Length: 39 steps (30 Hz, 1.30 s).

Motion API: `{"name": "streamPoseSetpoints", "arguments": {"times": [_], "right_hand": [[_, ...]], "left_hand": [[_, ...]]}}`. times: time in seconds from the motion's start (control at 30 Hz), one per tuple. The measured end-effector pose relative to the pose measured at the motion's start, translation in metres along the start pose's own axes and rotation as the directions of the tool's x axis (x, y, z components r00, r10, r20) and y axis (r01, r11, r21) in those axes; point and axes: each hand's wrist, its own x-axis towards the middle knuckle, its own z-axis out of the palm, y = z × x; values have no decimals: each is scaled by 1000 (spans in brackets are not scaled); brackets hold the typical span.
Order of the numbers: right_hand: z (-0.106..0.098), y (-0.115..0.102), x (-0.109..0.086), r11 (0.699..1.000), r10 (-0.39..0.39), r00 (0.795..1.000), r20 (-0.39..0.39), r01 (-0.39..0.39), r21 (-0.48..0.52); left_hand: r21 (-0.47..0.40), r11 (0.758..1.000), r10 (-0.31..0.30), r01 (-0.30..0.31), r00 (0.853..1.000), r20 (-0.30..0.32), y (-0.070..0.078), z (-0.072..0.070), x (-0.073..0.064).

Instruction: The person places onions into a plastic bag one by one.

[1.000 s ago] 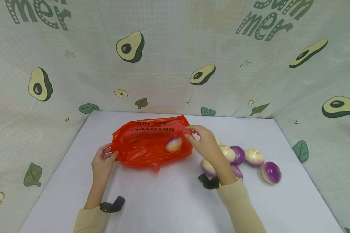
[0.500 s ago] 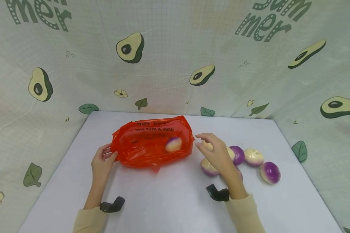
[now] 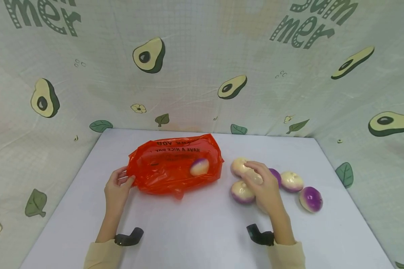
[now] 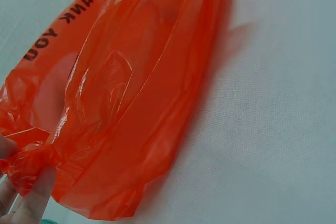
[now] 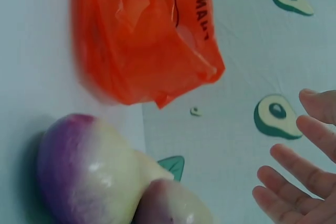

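Observation:
A thin red plastic bag [image 3: 165, 183] with dark lettering lies with its mouth spread on the white table. Inside it rests one purple-and-white turnip [image 3: 199, 167]. My left hand [image 3: 116, 190] pinches the bag's left edge; the left wrist view shows the crumpled plastic between thumb and fingers [image 4: 37, 195]. Over the loose turnips at the right, my right hand [image 3: 266, 186] hovers with relaxed, parted fingers, holding nothing. A turnip [image 3: 241, 195] sits just left of that hand, and another [image 3: 238, 166] lies by its fingertips. Others are partly hidden beneath the hand.
Farther right lie a mostly white turnip [image 3: 292, 182] and a purple one [image 3: 311, 199]. The white table [image 3: 195, 235] meets a hanging avocado-print cloth [image 3: 188, 74] at its back and sides. Each wrist carries a small black camera.
My right hand has drawn away from the bag's right side, moving right and toward me over the turnips. The left hand keeps its hold, and the bag stays in place.

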Motion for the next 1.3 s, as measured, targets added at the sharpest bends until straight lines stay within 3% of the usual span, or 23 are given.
{"name": "streamPoseSetpoints", "arguments": {"times": [0.23, 0.4, 0.63, 1.0, 1.3], "right_hand": [[-7, 16, -6, 998, -25, 992, -125, 18, -60], [-10, 27, -9, 998, -55, 982, -180, 47, -45], [-11, 33, -12, 999, 17, 983, -183, -23, -32], [-7, 51, -13, 998, 15, 977, -214, -26, -49], [-6, 61, -12, 997, 54, 983, -177, -63, -46]], "left_hand": [[-3, 1000, -7, 7, 1000, -3, 1, 0, 0], [-1, 1000, -17, 17, 1000, -1, 2, 0, 0], [-4, 1000, -12, 12, 1000, -5, -1, 0, 1], [8, 1000, -11, 11, 1000, -12, -1, 1, 1], [8, 1000, -7, 7, 1000, -14, -2, 0, 1]]}}
